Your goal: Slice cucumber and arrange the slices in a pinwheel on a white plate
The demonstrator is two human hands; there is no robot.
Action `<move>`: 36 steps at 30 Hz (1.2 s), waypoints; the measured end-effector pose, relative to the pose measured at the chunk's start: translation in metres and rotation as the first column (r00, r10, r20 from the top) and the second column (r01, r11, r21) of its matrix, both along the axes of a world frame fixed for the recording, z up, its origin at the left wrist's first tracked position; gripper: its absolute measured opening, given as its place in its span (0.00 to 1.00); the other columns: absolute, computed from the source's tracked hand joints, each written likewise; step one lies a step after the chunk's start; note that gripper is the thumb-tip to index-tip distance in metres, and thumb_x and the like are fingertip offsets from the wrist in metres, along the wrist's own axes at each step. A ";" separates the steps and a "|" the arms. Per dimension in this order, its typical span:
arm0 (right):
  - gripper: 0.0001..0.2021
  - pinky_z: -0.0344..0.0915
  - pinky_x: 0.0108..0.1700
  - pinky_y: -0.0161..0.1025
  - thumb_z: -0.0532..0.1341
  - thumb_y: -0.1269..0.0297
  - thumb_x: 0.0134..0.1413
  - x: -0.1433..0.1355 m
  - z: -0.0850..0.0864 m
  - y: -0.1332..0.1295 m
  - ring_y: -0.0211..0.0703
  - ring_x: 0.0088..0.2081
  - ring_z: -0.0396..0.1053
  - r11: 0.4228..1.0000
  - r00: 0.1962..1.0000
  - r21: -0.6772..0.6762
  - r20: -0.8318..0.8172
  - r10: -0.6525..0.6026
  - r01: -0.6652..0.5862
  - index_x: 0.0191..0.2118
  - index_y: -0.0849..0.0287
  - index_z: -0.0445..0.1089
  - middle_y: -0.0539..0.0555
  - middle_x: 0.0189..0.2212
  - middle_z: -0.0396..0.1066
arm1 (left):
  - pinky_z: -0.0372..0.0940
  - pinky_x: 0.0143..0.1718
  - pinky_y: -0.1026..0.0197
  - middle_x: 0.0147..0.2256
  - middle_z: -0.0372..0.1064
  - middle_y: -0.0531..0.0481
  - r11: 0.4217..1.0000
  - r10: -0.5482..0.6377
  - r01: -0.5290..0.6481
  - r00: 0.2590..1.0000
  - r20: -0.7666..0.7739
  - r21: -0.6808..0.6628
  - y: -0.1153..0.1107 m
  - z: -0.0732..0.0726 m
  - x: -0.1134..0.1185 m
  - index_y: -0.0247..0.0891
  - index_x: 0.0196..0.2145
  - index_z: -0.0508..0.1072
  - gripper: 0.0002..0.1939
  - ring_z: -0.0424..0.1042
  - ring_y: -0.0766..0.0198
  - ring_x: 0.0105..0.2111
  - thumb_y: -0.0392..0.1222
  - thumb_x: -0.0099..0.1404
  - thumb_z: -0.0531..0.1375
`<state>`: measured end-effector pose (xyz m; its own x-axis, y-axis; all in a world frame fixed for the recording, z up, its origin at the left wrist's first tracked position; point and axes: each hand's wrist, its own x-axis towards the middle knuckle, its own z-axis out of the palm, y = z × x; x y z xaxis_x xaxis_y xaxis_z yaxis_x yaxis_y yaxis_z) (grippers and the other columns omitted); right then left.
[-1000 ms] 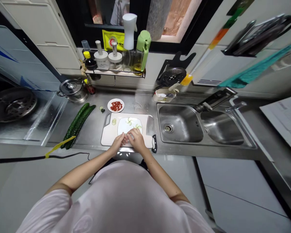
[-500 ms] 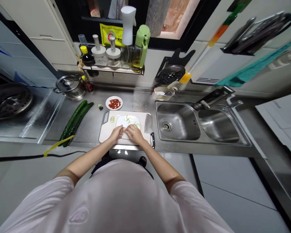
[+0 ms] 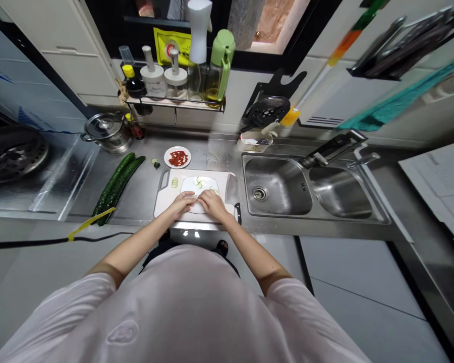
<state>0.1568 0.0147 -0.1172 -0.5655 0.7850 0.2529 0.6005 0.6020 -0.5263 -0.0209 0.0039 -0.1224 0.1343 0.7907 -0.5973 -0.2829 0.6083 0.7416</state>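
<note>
Over the near part of a white plate (image 3: 189, 184), my left hand (image 3: 182, 203) and my right hand (image 3: 213, 204) meet with fingertips close together. Both are closed in a pinch around a small pale cucumber slice (image 3: 195, 198), mostly hidden by the fingers. Thin cucumber slices (image 3: 200, 182) lie in a curved pattern on the plate, and others sit near my right fingers. Under the plate is a light cutting board (image 3: 164, 206), with a few cucumber slices (image 3: 174, 182) at its left. A knife (image 3: 238, 212) rests along the board's right edge.
Two whole cucumbers (image 3: 117, 186) lie left of the board. Behind it stand a small plate of chopped red pieces (image 3: 178, 158) and cucumber scraps (image 3: 156, 164). A lidded pot (image 3: 108, 132) is at the back left; a double sink (image 3: 278, 186) is to the right.
My hands have drawn slightly apart, the left one shifting a little left and the right one a little right. The whole view has tilted slightly.
</note>
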 end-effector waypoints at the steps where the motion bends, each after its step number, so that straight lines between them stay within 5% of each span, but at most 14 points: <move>1: 0.12 0.57 0.43 0.41 0.50 0.62 0.64 0.001 0.001 0.000 0.46 0.41 0.59 1.000 1.000 0.006 0.003 0.002 -0.002 0.39 0.57 0.69 0.56 0.36 0.67 | 0.54 0.19 0.72 0.28 0.69 0.52 1.000 0.001 -0.001 1.000 0.003 -0.008 0.000 0.001 0.001 0.39 0.42 0.68 0.25 0.67 0.71 0.24 0.37 0.44 0.67; 9: 0.12 0.57 0.44 0.40 0.50 0.62 0.64 0.005 0.007 0.003 0.45 0.42 0.59 0.999 1.000 0.032 0.007 0.014 -0.014 0.40 0.56 0.70 0.56 0.37 0.67 | 0.52 0.20 0.72 0.28 0.68 0.53 0.998 -0.011 0.014 0.999 -0.038 0.069 0.005 0.012 0.003 0.40 0.43 0.68 0.26 0.66 0.71 0.26 0.38 0.44 0.67; 23: 0.10 0.57 0.44 0.41 0.52 0.63 0.62 0.004 0.010 0.005 0.46 0.43 0.60 0.997 0.999 -0.072 -0.034 -0.034 0.032 0.40 0.56 0.69 0.56 0.37 0.68 | 0.55 0.25 0.69 0.24 0.65 0.58 0.951 -0.041 0.090 0.985 -0.166 0.295 0.009 0.010 0.003 0.39 0.44 0.65 0.27 0.62 0.73 0.22 0.40 0.45 0.67; 36: 0.05 0.59 0.39 0.36 0.57 0.66 0.52 -0.004 -0.004 0.013 0.39 0.33 0.64 0.957 0.943 -0.274 -0.282 -0.175 0.096 0.29 0.59 0.68 0.50 0.28 0.69 | 0.56 0.30 0.69 0.27 0.64 0.56 0.874 -0.021 0.122 0.977 -0.213 0.471 0.008 0.007 0.006 0.39 0.44 0.64 0.23 0.63 0.72 0.26 0.36 0.49 0.63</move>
<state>0.1526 0.0278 -0.1211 -0.3778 0.9088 0.1769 0.4570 0.3493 -0.8180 -0.0154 0.0124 -0.1155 0.1222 0.9782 -0.1677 -0.0717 0.1772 0.9816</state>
